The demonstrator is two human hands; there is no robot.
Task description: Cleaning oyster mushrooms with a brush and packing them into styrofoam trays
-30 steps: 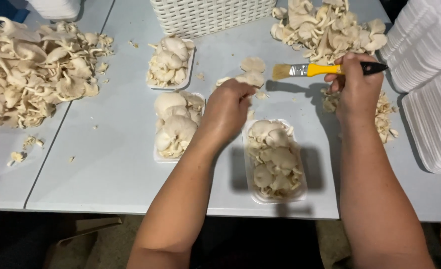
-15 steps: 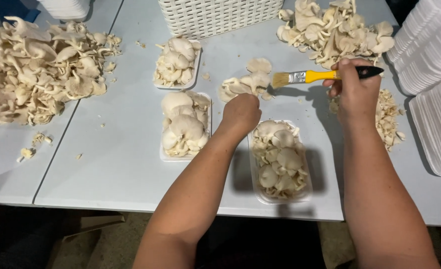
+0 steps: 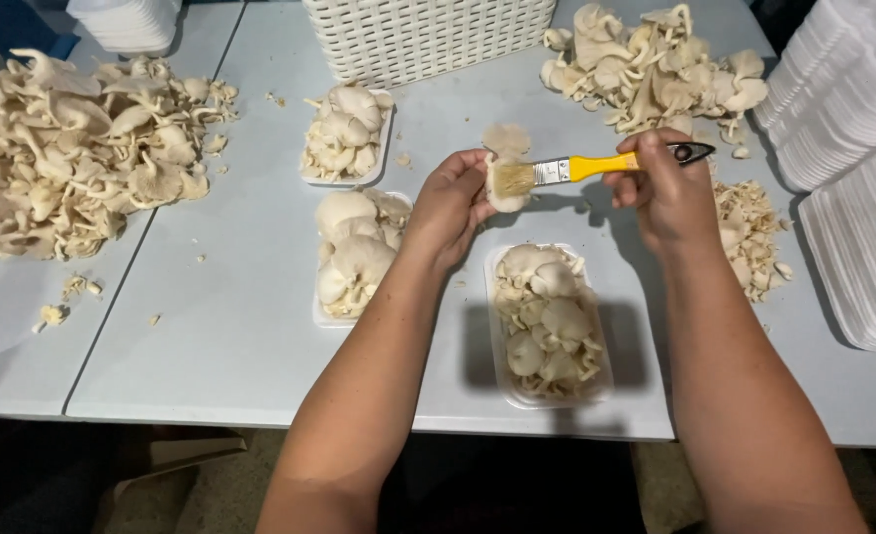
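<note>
From your head camera, your left hand [image 3: 450,203] is closed around a pale oyster mushroom [image 3: 505,163], held up above the table [image 3: 230,326]. Your right hand [image 3: 663,190] grips the yellow handle of a paintbrush [image 3: 581,168], its bristles touching the mushroom. Just below sits a clear tray [image 3: 551,326] filled with mushrooms, with two more filled trays [image 3: 351,148] to its left. A big loose mushroom pile [image 3: 72,148] lies far left, a white basket [image 3: 428,35] at the top, and stacked foam trays [image 3: 848,119] on the right
</note>
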